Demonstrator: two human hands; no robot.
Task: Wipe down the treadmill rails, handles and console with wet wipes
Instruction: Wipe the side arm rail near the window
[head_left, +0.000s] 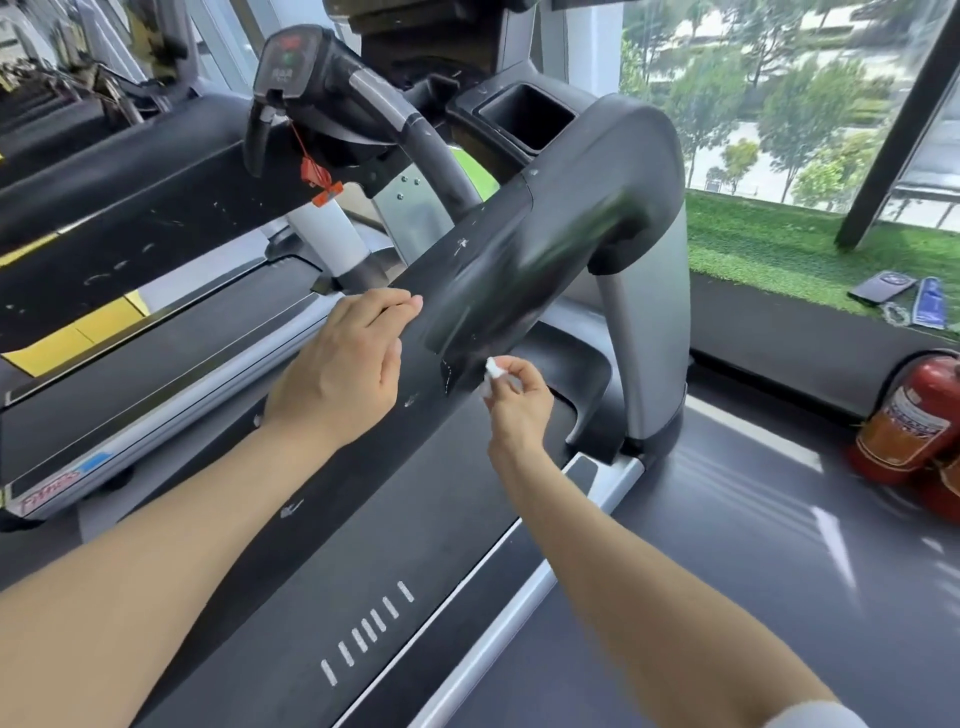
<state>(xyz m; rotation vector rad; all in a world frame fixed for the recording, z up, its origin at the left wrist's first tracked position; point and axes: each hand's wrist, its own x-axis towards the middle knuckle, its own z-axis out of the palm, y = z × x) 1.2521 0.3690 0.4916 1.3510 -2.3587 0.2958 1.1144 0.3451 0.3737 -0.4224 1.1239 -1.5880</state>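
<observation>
Light: bright daylight from the window (779, 93) at upper right.
Glare: pale sheen on the grey floor (779, 519).
Blur: motion smear on the black handrail (545, 270); trees soft.
Distortion: wide-angle bending at edges.

Left hand (343, 364) rests on the side rail (363, 441), fingers (400, 306) over its inner edge; right hand (519, 402) just right of the rail, pinching a wet wipe (491, 370) against its underside. Belt (374, 571) runs below both arms. Console handle (311, 67) up ahead, cup holder (524, 111) to its right. Fire extinguisher (909, 421) on the floor far right, phone (881, 287) on the ledge behind it
</observation>
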